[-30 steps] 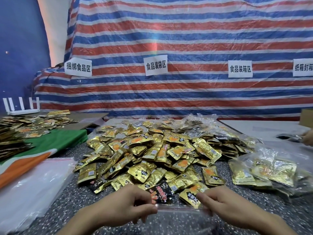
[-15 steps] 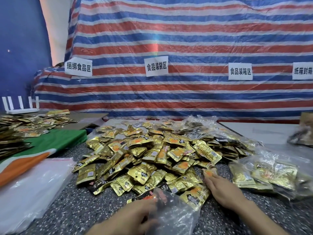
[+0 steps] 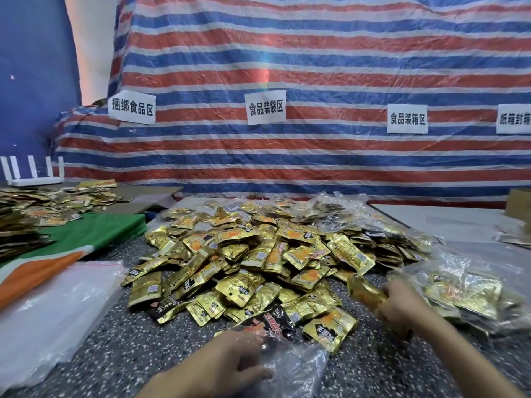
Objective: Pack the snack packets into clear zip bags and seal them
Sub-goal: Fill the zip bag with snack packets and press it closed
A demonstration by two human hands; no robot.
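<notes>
Right hand (image 3: 402,308) lifted one gold packet (image 3: 364,291) (left hand (image 3: 230,360) grips one bag (image 3: 297,369)).

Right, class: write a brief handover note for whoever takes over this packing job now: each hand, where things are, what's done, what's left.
Left hand grips a crumpled clear plastic zip bag at the near table edge; contents unclear.
Right hand pinches one gold foil snack packet beside the heap.
Loose heap of gold foil packets covers the middle of the speckled dark tabletop; flat empty clear bags lie left.
Done: filled clear bags lie at the right.
Left: drop the held packet in, fill, seal; most of the heap is unpacked.
</notes>
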